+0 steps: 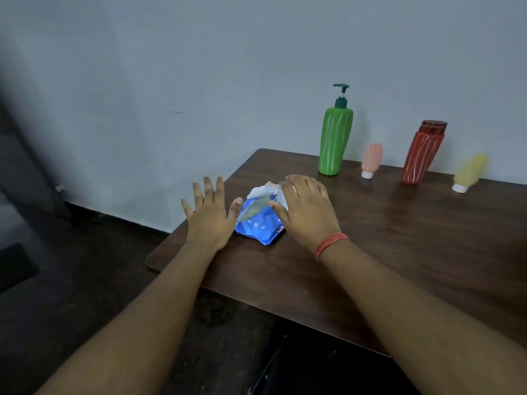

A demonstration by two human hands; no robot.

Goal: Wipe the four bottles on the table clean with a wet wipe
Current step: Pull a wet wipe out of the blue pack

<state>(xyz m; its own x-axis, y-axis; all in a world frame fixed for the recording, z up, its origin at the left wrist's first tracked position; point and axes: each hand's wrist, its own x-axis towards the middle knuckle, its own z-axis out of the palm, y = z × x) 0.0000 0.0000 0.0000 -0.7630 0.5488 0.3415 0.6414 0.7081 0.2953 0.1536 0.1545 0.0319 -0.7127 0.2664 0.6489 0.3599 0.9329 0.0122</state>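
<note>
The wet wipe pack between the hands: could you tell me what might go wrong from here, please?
The wet wipe pack lies near the table corner, so a hard tug by the right hand could drag it off. The left hand is open beside it, not pinning it. Several bunched wipes may come out together.

Our hands flank the blue wipe pack (258,223) at the table's (399,252) near-left corner. Four bottles line the back edge along the wall; gaps between them look passable. Wide bare tabletop lies before them, unobstructed.
</note>
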